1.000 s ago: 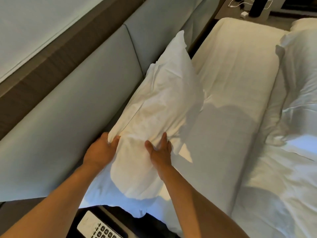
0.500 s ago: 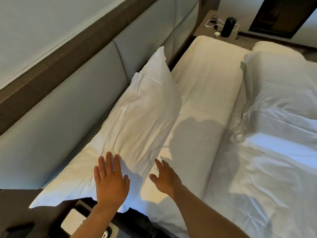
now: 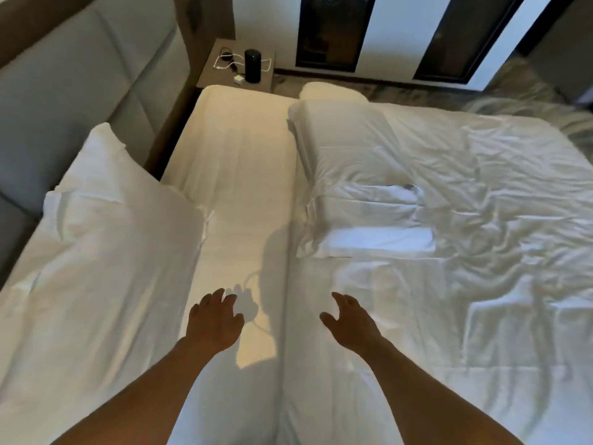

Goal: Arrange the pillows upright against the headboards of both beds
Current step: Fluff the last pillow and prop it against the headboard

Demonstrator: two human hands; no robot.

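Our left hand [image 3: 214,322] hangs with its fingers spread and nothing in them, above the bare strip of mattress [image 3: 237,175], and our right hand [image 3: 348,319] is likewise splayed and empty above the edge of the rumpled duvet [image 3: 481,220]. A second ago both hands were pinching the near pillow [image 3: 106,239] at its lower end; half a second ago they had let go and were drawing back. Now that pillow stands propped against the grey padded headboard [image 3: 64,91] at our left, leaning on it, with neither hand touching it, so we judge this one placed. Our gaze has swung toward the rest of the bed, where a second pillow [image 3: 349,149] lies flat on the duvet, well apart from the headboard, with another white roll [image 3: 333,91] beyond it, near the nightstand [image 3: 237,69]. We judge the flat pillow to be the next one to stand up.
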